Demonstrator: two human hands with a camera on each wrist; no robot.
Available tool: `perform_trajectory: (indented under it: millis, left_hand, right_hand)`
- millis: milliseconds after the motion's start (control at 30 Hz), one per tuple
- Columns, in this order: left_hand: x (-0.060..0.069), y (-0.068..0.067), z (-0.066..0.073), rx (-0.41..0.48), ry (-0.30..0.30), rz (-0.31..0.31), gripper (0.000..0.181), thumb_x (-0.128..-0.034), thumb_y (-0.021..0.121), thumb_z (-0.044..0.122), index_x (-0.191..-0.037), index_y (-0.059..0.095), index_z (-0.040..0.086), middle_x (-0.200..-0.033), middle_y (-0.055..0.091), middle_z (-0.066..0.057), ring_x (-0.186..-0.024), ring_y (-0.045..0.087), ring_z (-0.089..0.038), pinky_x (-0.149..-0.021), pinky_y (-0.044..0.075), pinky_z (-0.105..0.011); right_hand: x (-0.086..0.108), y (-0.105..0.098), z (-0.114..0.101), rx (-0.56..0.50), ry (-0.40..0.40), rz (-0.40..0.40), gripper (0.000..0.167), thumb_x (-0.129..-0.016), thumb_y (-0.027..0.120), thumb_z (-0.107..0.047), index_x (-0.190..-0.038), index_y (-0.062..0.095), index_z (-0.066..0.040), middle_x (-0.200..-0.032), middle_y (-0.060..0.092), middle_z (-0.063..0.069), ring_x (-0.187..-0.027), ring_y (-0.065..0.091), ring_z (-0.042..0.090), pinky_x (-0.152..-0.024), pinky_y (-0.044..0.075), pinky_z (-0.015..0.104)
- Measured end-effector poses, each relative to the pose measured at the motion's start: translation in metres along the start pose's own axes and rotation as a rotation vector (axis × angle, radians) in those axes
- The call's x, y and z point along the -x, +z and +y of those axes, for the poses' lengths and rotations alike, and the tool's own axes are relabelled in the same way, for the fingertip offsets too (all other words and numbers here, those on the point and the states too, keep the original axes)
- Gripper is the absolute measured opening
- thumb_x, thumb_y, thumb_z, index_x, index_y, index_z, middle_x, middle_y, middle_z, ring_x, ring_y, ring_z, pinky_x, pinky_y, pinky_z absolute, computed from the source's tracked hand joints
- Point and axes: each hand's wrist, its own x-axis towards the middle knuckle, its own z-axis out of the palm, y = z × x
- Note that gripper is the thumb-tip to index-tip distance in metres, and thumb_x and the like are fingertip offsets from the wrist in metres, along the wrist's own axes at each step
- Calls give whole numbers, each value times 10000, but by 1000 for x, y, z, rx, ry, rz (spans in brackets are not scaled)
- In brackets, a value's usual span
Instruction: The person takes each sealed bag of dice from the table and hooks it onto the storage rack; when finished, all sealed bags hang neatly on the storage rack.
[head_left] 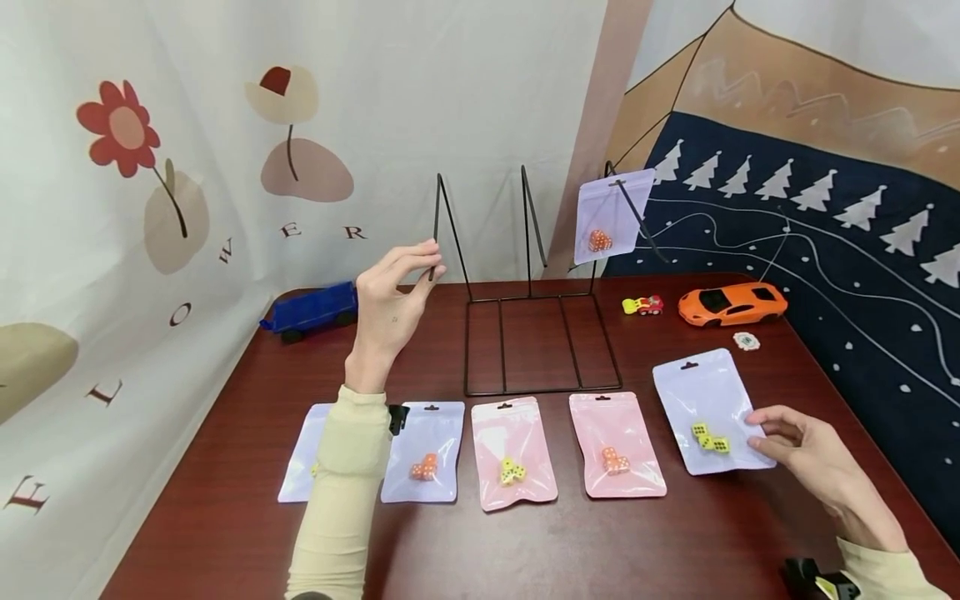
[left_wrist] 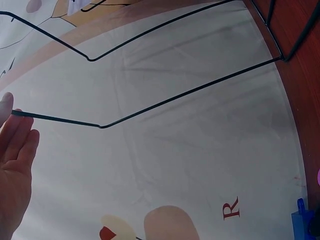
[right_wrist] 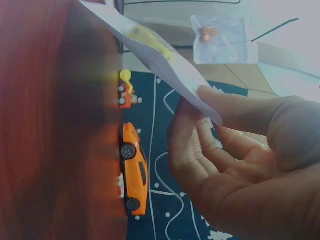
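Note:
My left hand [head_left: 393, 300] pinches the end of the leftmost prong of a black wire rack [head_left: 542, 392]; the left wrist view shows thumb and fingers on that prong [left_wrist: 60, 119]. In my right hand [head_left: 817, 458] is the edge of a lilac zip bag [head_left: 693, 392] with yellow dice [head_left: 708, 439] inside, pinched between thumb and fingers. Seen in the right wrist view, this bag [right_wrist: 187, 87] is lifted off the table. Another lilac bag [head_left: 611, 208], with orange dice, hangs on the rack's right prong.
Two pink bags, one with yellow dice [head_left: 513, 472] and one with orange [head_left: 615, 461], lie before the rack. Two lilac bags [head_left: 442, 429] lie left of them, one partly behind my left arm. Toy cars [head_left: 733, 304], a white chip [head_left: 746, 341] and a blue truck [head_left: 313, 310] stand farther back.

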Motion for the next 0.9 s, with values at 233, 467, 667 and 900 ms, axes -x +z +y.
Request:
perform_trajectory:
  millis: [233, 467, 667, 900]
  left_hand:
    - [-1, 1, 0, 1, -2, -11, 146, -759, 754, -68, -896, 733, -22, -959, 693, -141, -983, 656, -266, -857, 520, -296]
    - [5, -2, 0, -12, -12, -45, 166, -772, 745, -57, -934, 731, -26, -1001, 691, -132, -1022, 643, -227, -870, 512, -304]
    - [4, -2, 0, -15, -8, -56, 160, -783, 743, -36, -942, 729, -25, -1004, 688, -145, -1027, 641, -214, -872, 511, -304]
    - [1, -2, -2, -20, 3, -36, 154, -778, 746, -44, -930, 728, -27, -1002, 692, -128, -1016, 645, -231, -864, 514, -306]
  right_hand:
    - [-4, -3, -12, -159, -63, 92, 165, -877, 678, -37, -1025, 660, -106, -878, 601, -180, -723, 590, 13, -589, 496, 154]
    - [-3, 0, -28, -272, -108, 145, 189, -879, 679, -43, -1029, 656, -154, -882, 612, -141, -719, 603, 23, -588, 502, 140]
    - [-2, 4, -46, -276, -198, 194, 197, -870, 676, -5, -1048, 639, -80, -907, 623, -102, -737, 596, 34, -614, 515, 131]
    - [-3, 3, -69, -352, -281, 196, 201, -854, 677, 36, -1030, 641, -56, -896, 630, -61, -744, 604, 50, -613, 513, 130]
